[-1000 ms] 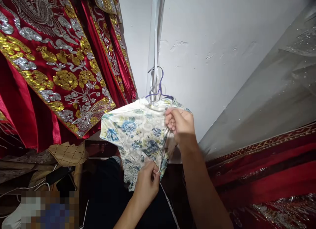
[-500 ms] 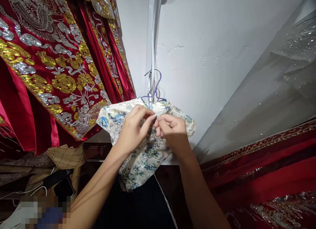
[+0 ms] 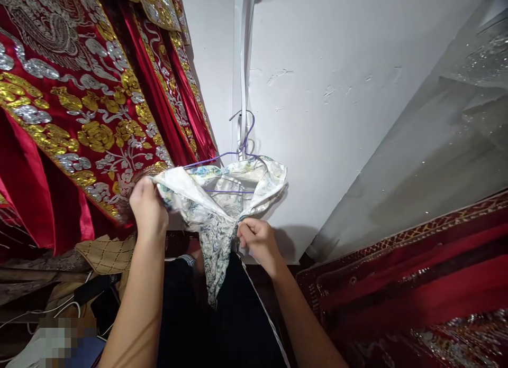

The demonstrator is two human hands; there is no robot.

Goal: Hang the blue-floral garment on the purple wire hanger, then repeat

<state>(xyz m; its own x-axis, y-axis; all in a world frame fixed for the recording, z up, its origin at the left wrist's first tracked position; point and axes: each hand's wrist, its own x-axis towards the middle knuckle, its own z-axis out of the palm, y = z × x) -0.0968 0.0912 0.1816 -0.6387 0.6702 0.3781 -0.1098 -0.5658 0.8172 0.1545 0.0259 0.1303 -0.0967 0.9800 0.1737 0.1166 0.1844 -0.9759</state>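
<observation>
A white blouse (image 3: 216, 225) with a blue and green floral print hangs from a purple wire hanger (image 3: 222, 155). Its front is parted at the neck, so the pale inside and the hanger's lower bar show. My left hand (image 3: 148, 207) is closed on the blouse's sleeve at the left and pulls it outward; its fingers are slightly blurred. Lower down, my right hand (image 3: 256, 238) pinches the front edge of the blouse near its middle. The cloth below that hand hangs bunched and narrow.
The hanger hooks at a white vertical strip (image 3: 243, 51) against a white wall (image 3: 325, 135). Red garments with gold and silver embroidery (image 3: 99, 135) hang at the left. More red cloth (image 3: 428, 288) lies lower right. A dark phone (image 3: 105, 307) and white cables sit lower left.
My hands have parted from the collar: the left moved out to the sleeve, the right moved down the front. The blouse's neck has opened, baring more of the hanger.
</observation>
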